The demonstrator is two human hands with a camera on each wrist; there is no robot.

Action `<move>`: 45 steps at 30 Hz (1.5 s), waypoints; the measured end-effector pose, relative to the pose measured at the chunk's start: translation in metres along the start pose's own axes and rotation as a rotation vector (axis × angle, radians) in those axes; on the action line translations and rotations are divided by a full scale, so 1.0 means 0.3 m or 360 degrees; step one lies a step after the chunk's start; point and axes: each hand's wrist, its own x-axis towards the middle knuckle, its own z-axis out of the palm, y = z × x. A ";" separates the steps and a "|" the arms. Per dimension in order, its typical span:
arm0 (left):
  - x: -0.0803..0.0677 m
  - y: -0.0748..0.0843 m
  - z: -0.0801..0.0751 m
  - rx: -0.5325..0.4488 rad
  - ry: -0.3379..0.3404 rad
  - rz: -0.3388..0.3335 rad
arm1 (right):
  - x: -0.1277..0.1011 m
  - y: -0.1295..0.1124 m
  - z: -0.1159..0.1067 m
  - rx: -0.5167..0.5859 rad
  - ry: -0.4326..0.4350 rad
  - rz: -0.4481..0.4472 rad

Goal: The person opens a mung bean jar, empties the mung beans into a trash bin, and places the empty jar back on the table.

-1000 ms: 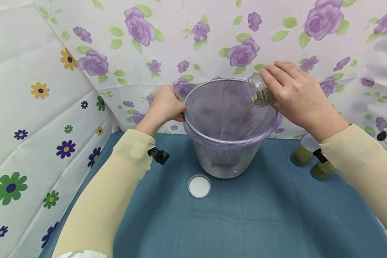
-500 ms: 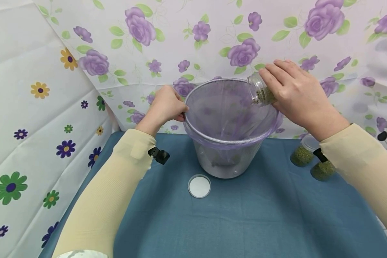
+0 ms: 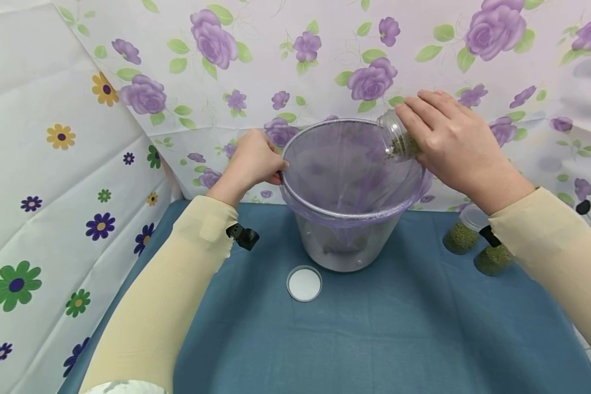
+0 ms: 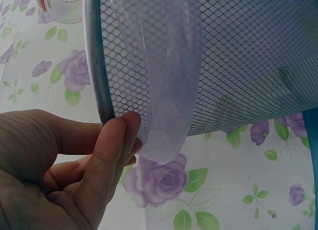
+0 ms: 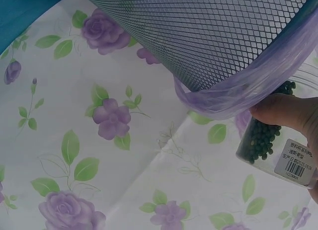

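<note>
The left hand (image 3: 253, 161) grips the left rim of a round grey wire-mesh bin (image 3: 347, 241) lined with a thin translucent purple plastic bag (image 3: 345, 169); in the left wrist view its fingers (image 4: 112, 150) curl round the metal rim and pinch the bag's folded-over edge against it. The bin stands upright on the counter (image 3: 374, 339), which is covered in a blue cloth, close to the floral backdrop.

The right hand (image 3: 455, 145) holds a small clear plastic jar of little green beans (image 3: 398, 139), fingers and thumb wrapped round its body. The jar is tipped with its open mouth pointing down and left over the bin's right rim, inside the bag's opening. In the right wrist view the thumb (image 5: 283, 111) presses the jar's side, a white printed label (image 5: 298, 158) shows on its wall, and the beans sit piled toward the mouth, just beside the bag's purple fold.

A round white lid (image 3: 304, 284) lies flat on the cloth in front of the bin, a little apart from it. 2 more clear jars of green beans (image 3: 475, 246) stand on the counter to the right, partly hidden behind the right forearm's cream sleeve (image 3: 551, 246). A white sheet printed with purple roses (image 3: 325, 60) hangs behind, and another with small coloured daisies (image 3: 54, 164) on the left.
</note>
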 end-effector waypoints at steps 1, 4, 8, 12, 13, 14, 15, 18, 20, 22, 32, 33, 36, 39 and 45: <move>0.000 0.000 0.000 0.0001 0.0001 -0.0001 | 0.001 0.000 0.000 0.0001 0.0000 -0.0001; 0.001 0.000 -0.001 0.0001 0.0005 -0.0002 | 0.003 -0.001 -0.001 -0.0005 0.0000 -0.0006; 0.001 -0.001 -0.002 -0.0004 0.0010 -0.0001 | 0.004 -0.001 -0.001 -0.0012 0.0001 -0.0010; 0.001 -0.003 0.000 -0.0006 0.0003 -0.0004 | 0.004 -0.002 -0.001 -0.0009 0.0003 -0.0010; 0.002 -0.003 0.000 -0.0007 0.0002 -0.0005 | 0.004 -0.002 -0.001 -0.0009 0.0001 -0.0011; 0.002 -0.004 0.000 -0.0009 0.0000 -0.0006 | 0.004 -0.003 -0.001 -0.0009 0.0000 -0.0010; 0.002 -0.004 0.001 -0.0010 -0.0001 -0.0006 | 0.004 -0.003 -0.001 -0.0008 -0.0001 -0.0010; 0.002 -0.005 0.002 -0.0012 -0.0001 -0.0010 | 0.004 -0.004 0.000 -0.0005 -0.0002 -0.0017; 0.002 -0.006 0.002 -0.0012 0.0000 -0.0012 | 0.006 -0.006 -0.001 -0.0003 -0.0003 -0.0023; 0.001 -0.006 0.003 -0.0013 0.0004 -0.0014 | 0.007 -0.007 -0.001 0.0002 0.0002 -0.0028; 0.000 -0.008 0.004 -0.0013 0.0016 -0.0003 | 0.011 -0.009 0.000 0.0006 0.0013 -0.0027; 0.000 -0.008 0.004 -0.0012 0.0016 -0.0001 | 0.011 -0.008 0.000 0.0006 0.0009 -0.0028; -0.001 -0.008 0.003 -0.0010 0.0018 0.0004 | 0.011 -0.005 -0.002 -0.0027 -0.0028 -0.0043; -0.001 -0.008 0.002 -0.0008 0.0016 0.0003 | 0.012 -0.002 -0.006 -0.0076 -0.0078 -0.0063; 0.003 -0.007 0.001 -0.0007 0.0011 -0.0001 | 0.021 -0.001 -0.006 -0.0069 -0.0048 -0.0080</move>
